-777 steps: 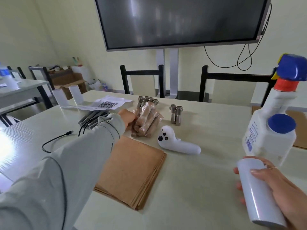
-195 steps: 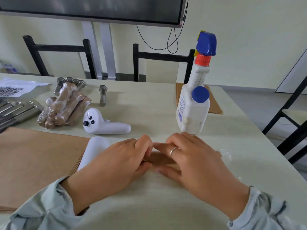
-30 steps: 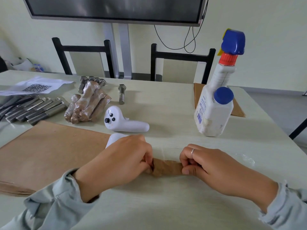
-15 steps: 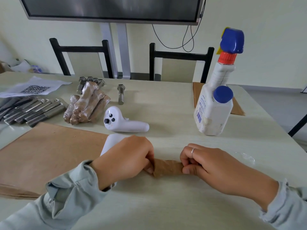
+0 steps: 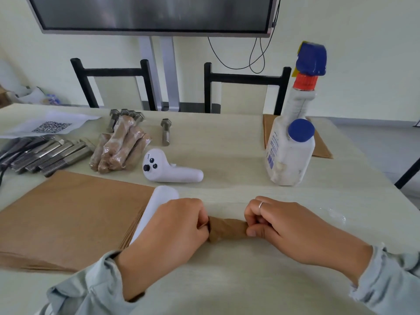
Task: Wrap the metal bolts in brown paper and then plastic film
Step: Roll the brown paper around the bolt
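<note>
Near the front table (image 5: 227,280) edge, my left hand (image 5: 168,233) and right hand (image 5: 293,228) each pinch one end of the paper-wrapped bolt (image 5: 227,228), mid-wrap, likely twisting the ends tight; film roll (image 5: 154,205) lies just left. Next move calls for sealing with film. Beyond: wrapped pile (image 5: 120,148), spray bottle (image 5: 293,142), chairs (image 5: 245,87), screen (image 5: 154,14).

The bundle (image 5: 227,229) I pinch is matt brown paper. Nearby wrapped bolts (image 5: 120,146) look glossy under film. My table (image 5: 227,155) shows pale wood grain.
</note>
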`<state>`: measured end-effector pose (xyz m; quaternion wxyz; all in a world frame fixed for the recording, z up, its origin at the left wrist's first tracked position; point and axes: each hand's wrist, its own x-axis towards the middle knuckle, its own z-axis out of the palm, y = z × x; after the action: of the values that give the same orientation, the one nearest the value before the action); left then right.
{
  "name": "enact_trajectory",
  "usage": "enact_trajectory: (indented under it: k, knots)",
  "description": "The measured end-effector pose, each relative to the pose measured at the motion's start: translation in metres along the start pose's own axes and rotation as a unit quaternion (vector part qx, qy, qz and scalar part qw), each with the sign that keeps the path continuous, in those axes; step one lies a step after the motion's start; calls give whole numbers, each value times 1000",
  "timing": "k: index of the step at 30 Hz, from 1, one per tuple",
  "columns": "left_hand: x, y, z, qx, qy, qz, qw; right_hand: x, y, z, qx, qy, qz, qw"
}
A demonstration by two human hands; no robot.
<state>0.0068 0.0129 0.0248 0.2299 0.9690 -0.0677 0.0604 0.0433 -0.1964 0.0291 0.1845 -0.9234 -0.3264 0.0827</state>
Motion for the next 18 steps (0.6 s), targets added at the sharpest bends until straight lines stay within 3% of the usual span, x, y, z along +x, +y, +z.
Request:
enact_trajectory:
  k: [7,11,16,18]
  knots:
    - [-7,7,-3,-143,-19,-77,986,0,1,0,5,8,0,1000]
    - [-21,8,-5,-335,-59,-151,928,1,2,0,3,5,-1,1000]
    - [-40,14,17,-435,-8,-211,875,0,4,0,2,0,-9,1000]
    - [-45,16,29,-437,35,-208,875,0,4,1,2,0,-11,1000]
